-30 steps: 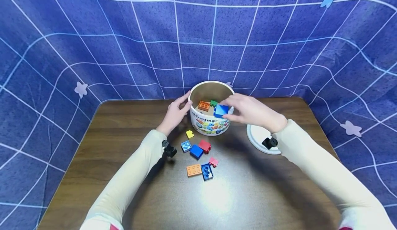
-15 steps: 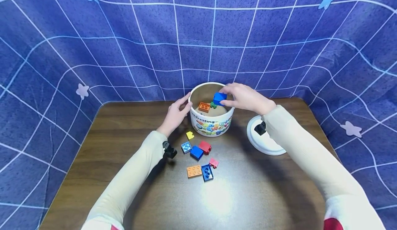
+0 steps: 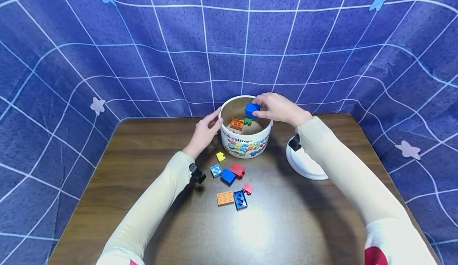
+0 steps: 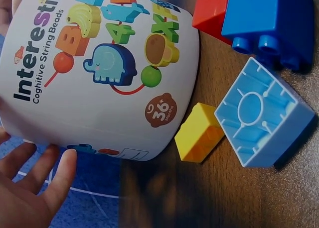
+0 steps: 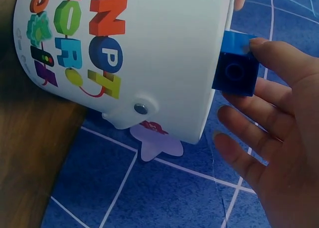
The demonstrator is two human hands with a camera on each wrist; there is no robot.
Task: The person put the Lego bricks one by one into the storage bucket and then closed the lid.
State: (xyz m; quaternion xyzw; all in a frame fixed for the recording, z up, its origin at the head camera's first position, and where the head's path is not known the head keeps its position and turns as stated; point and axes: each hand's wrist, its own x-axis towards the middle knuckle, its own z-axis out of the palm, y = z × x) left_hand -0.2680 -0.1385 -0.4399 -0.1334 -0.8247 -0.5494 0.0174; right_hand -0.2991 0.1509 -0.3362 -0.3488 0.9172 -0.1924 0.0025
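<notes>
A blue building block (image 3: pixel 252 110) is pinched between the thumb and fingers of my right hand (image 3: pixel 277 108), at the right part of the mouth of a white bucket (image 3: pixel 245 144). In the right wrist view the hollow underside of the blue block (image 5: pixel 237 71) shows beside the rim. My left hand (image 3: pixel 203 135) rests on the bucket's left side, and its fingers look straight in the left wrist view. Inside the bucket lie an orange block (image 3: pixel 237 124) and a green block (image 3: pixel 248 121); part of the bottom is hidden.
On the table before the bucket lie a yellow block (image 3: pixel 220 156), a light blue block (image 3: pixel 216 170), a blue block (image 3: pixel 228 176), red blocks (image 3: pixel 237 170), an orange block (image 3: pixel 225 198) and a dark blue block (image 3: pixel 240 200). A white lid (image 3: pixel 305 165) lies at right, partly under the right forearm.
My right hand has lifted the blue block from the bucket's front right inside, up and back to the rim. My left hand stays at the bucket's side.
</notes>
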